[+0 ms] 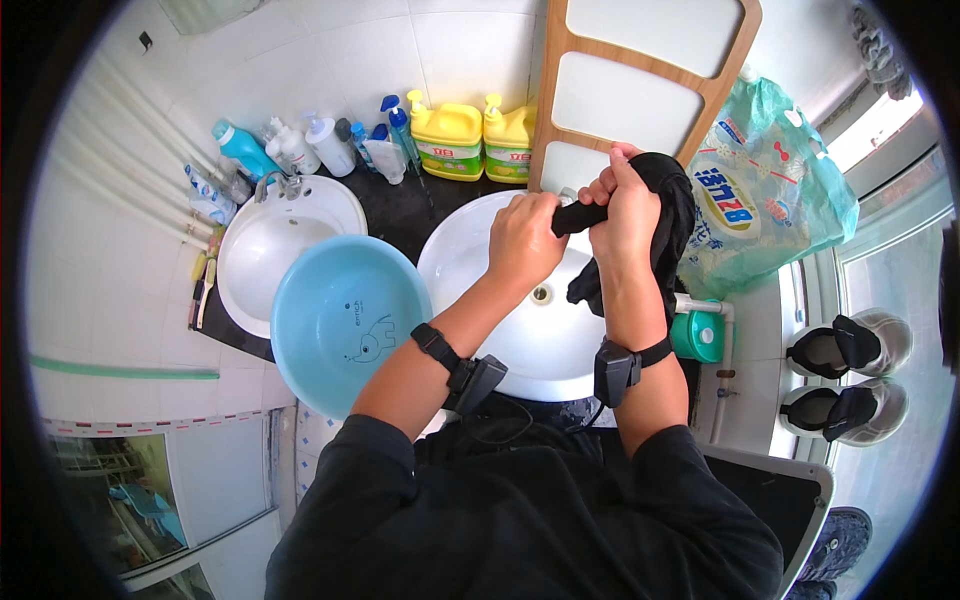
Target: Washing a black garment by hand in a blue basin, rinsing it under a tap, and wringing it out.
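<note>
A black cloth [668, 190], perhaps a garment, is stretched and bunched between my two hands above the white washbasin [470, 345]. My left hand [527, 238] is closed round one rolled end. Close by on the right, my right hand [626, 208] grips the cloth too, its fingers curled over it. The rest of the fabric hangs behind and beside my right wrist, with a loose corner dangling over the basin near its drain [542, 294]. What kind of cloth it is I cannot tell.
A light blue plastic tub [345, 300] rests on the left, overlapping a second basin [245, 245]. Bottles and yellow pump jugs [447, 135] line the wall. A wood-framed panel [625, 105] leans behind the basin, beside a bulky green-tinted bag [760, 190]. Shoes [870, 345] stand far right.
</note>
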A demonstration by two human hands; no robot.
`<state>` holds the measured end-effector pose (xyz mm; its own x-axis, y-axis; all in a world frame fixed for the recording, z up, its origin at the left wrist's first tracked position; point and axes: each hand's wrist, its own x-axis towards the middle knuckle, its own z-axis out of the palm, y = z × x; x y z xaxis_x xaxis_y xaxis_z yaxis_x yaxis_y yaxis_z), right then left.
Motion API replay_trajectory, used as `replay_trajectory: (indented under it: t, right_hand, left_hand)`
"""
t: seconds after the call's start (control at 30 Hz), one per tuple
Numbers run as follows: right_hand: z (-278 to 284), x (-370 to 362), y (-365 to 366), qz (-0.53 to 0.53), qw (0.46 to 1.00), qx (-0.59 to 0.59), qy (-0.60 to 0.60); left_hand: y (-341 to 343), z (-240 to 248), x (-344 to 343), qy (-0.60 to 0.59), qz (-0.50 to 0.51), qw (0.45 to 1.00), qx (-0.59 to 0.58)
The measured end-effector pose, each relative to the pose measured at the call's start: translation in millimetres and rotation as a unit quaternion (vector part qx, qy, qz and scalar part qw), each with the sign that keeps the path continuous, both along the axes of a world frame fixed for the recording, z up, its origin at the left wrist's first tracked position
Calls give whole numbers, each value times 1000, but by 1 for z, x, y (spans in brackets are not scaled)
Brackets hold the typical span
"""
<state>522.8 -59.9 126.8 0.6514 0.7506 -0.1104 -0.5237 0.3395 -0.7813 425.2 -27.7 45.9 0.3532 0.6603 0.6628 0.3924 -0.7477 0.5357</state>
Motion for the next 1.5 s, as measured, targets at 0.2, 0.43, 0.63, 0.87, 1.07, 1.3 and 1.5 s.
replay_trajectory:
  t: [0.2,0.43,0.63,0.87,1.07,1.3,1.5]
  right_hand:
    - [7,-5,-11,5,1000,13,-18]
    - [10,9,-23,127,990,26,-52]
    - [11,22,-28,218,968,121,4]
    - [3,24,-27,242,960,138,-10]
    - [-6,22,-23,175,982,61,-29]
    - [-27,11,-12,47,995,-55,-63]
    - [-46,0,-2,-74,993,-82,30]
  left_hand:
    - [-12,0,1,-93,-28,970,-223]
    - [2,-7,-56,-249,-463,401,-750]
    - [-12,-5,-58,-222,-526,394,-720]
    - [-40,14,-32,-213,-519,378,-737]
    - [-22,3,-27,-76,-373,609,-696]
    - [-24,10,-12,290,-55,932,-211]
    - [7,-29,-10,297,-8,955,-10]
